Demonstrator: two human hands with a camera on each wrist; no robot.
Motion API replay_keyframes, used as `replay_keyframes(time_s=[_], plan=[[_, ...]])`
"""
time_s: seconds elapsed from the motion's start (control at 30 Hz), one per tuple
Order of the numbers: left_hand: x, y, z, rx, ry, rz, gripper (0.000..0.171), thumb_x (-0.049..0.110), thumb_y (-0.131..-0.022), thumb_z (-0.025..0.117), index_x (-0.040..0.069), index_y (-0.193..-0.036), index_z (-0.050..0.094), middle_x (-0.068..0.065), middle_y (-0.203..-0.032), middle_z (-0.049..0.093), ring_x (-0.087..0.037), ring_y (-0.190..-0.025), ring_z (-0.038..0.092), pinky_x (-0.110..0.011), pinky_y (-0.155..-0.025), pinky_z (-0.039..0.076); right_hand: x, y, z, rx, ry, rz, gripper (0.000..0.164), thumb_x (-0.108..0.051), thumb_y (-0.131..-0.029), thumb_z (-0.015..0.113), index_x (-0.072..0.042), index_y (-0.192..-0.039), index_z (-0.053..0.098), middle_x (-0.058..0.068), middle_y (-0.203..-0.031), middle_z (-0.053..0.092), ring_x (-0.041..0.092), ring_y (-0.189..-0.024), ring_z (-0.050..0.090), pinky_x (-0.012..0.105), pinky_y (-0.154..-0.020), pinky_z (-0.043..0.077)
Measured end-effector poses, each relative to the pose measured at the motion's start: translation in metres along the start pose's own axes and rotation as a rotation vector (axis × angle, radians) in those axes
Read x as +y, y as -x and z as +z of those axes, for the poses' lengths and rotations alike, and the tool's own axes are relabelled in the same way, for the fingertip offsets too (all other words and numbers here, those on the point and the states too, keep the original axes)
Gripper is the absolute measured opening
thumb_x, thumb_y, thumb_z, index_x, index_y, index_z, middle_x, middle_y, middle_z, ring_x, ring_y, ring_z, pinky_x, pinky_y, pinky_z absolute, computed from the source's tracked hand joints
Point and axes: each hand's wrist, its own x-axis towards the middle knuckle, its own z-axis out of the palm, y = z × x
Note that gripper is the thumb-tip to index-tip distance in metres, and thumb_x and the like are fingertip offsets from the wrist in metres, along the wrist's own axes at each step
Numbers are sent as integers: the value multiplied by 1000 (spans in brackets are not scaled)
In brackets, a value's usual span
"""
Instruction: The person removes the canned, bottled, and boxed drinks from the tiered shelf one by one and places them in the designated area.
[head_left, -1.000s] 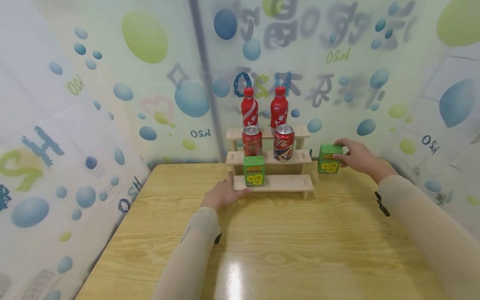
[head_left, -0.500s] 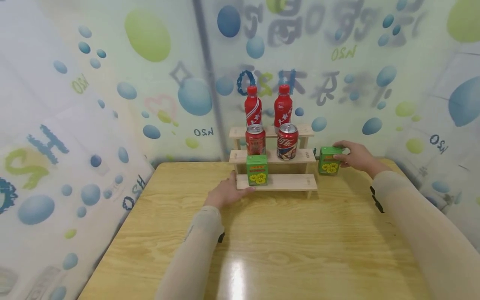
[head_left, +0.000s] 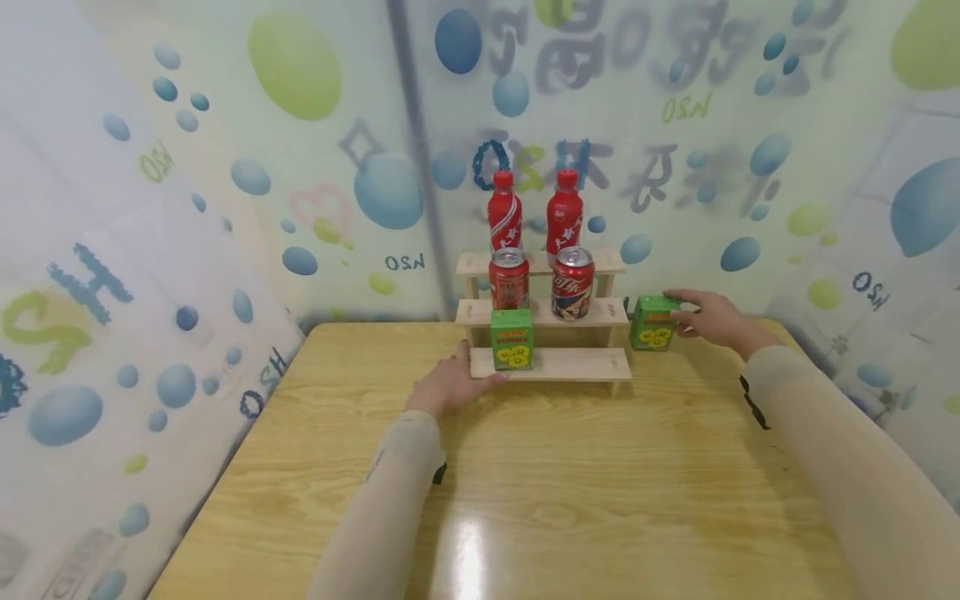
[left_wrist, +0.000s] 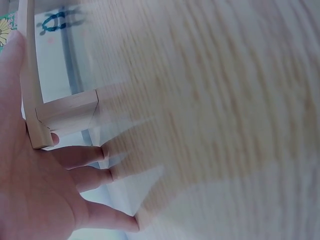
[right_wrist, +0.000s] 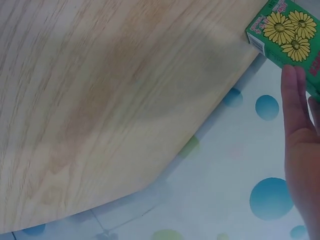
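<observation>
My left hand (head_left: 450,383) holds the left end of a small three-tier wooden stand (head_left: 577,364). In the left wrist view its thumb lies along the bottom shelf's front edge, and several fingers touch the tabletop. On that shelf's left part stands a green drink carton (head_left: 513,340) with yellow flowers. My right hand (head_left: 708,317) pinches a second, matching drink carton (head_left: 652,323) by its right side, just right of the stand. In the right wrist view this carton (right_wrist: 285,30) is upper right, partly cut off; whether its base touches the table cannot be told.
Two red cans, a left can (head_left: 510,282) and a right can (head_left: 573,285), stand on the middle shelf. Above them on the top shelf are two red bottles, one left (head_left: 505,215) and one right (head_left: 564,218). The wooden table (head_left: 555,500) meets patterned walls (head_left: 330,150).
My right hand has brought its carton slightly left, closer to the stand's right end. My left hand keeps its place on the stand. The head view has shifted a little.
</observation>
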Motion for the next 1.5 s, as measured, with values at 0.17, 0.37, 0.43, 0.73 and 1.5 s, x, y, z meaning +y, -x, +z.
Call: replay_keyframes(time_s=[0.17, 0.37, 0.43, 0.73, 1.5], plan=[[0, 1, 3, -11, 5, -1, 137, 103, -74, 49, 18, -173, 7, -21, -168, 43, -44, -153, 46, -65, -122, 41, -7, 4, -10, -5, 83, -2, 65, -19, -113, 54, 1, -167, 24, 42, -156, 42, 53, -119, 68, 53, -92, 65], [-2, 3, 0, -3, 7, -10, 134, 101, -77, 49, 20, -173, 7, -21, -170, 40, -44, -155, 43, -70, -123, 37, -46, 2, -40, 20, 202, -27, 66, -29, -112, 57, 0, -165, 31, 37, -162, 36, 43, -104, 72, 51, -82, 65], [-3, 4, -1, 2, -1, -13, 132, 100, -78, 50, 20, -173, 6, -21, -170, 39, -44, -155, 43, -70, -123, 37, -65, 0, -48, 39, 205, -52, 65, -29, -112, 58, 0, -164, 33, 36, -161, 38, 39, -100, 72, 51, -82, 65], [-9, 2, -3, -2, -5, -18, 135, 102, -77, 47, 19, -173, 4, -21, -172, 36, -45, -157, 40, -71, -122, 37, -153, -14, -50, 86, 201, -138, 69, -43, -109, 59, -11, -165, 36, 25, -158, 49, 35, -106, 71, 49, -87, 64], [-2, 0, 0, 9, -2, 14, 134, 102, -77, 50, 19, -173, 8, -21, -170, 40, -44, -154, 45, -65, -121, 42, -167, -40, 38, 168, -42, -117, 92, -51, -95, 79, -12, -166, 35, 18, -151, 54, 37, -134, 58, 60, -109, 54]])
